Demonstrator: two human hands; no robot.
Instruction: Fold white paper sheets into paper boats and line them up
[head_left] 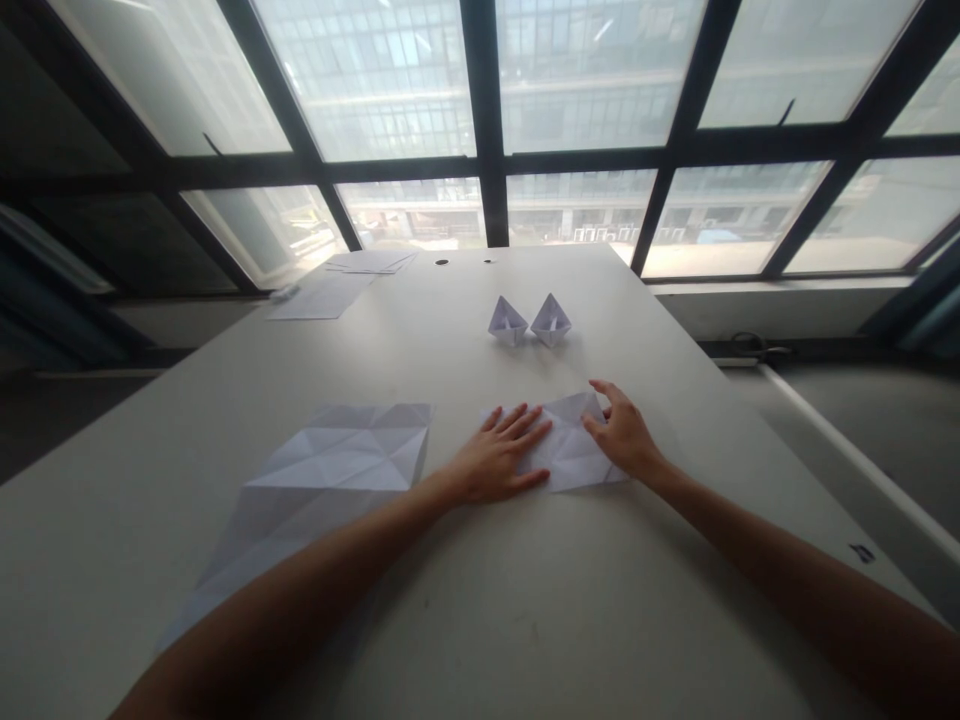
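A creased sheet of white paper [574, 450] lies on the table in front of me. My left hand [499, 460] rests flat over its left part, fingers spread and pressing down. At the paper's right edge, my right hand [621, 432] has its thumb over the sheet and other fingers behind the slightly raised edge, gripping it. Its index finger sticks out beyond the edge. Left of my hands is a larger unfolded sheet [337, 455], crossed by many fold lines and partly hidden under my left forearm. Two folded paper boats [508, 322] stand side by side farther back.
The white table [480, 640] stretches toward large dark-framed windows. Flat paper sheets [322, 298] lie at its far left. Two small round dark-looking spots [442, 262] show near the far edge. A small dark mark [862, 553] is near the right edge.
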